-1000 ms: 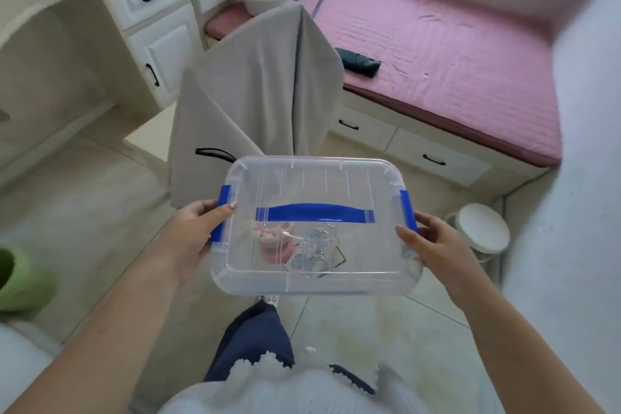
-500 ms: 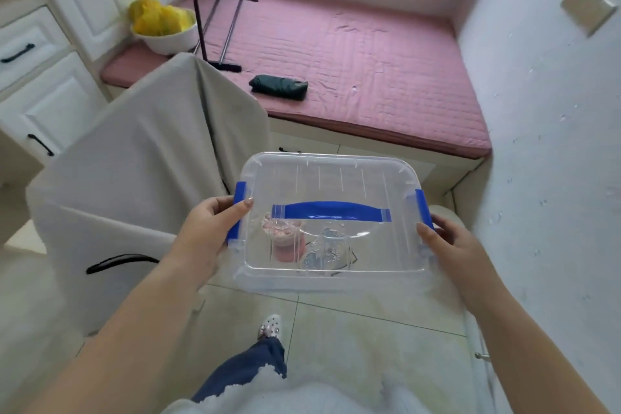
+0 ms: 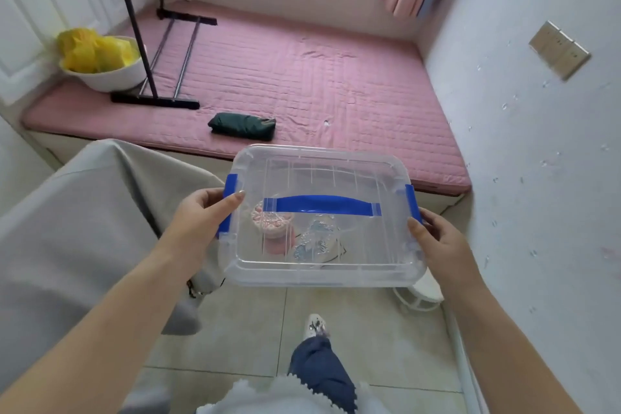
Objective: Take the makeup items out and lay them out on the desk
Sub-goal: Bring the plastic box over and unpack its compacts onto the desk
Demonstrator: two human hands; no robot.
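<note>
since the earlier frame the view swung right, toward the pink mattress [image 3: 302,77], with no desk in sight. left hand [image 3: 201,222] and right hand [image 3: 437,239] each gripped a blue latch of the lidded clear storage box [image 3: 319,245], carried mid-air; makeup items [image 3: 272,222] lay inside, untouched.

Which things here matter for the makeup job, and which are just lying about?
For the job:
clear box
pink jar inside it
left hand
right hand

Lying about:
bowl
dark pouch
pink mat
grey cloth
</note>
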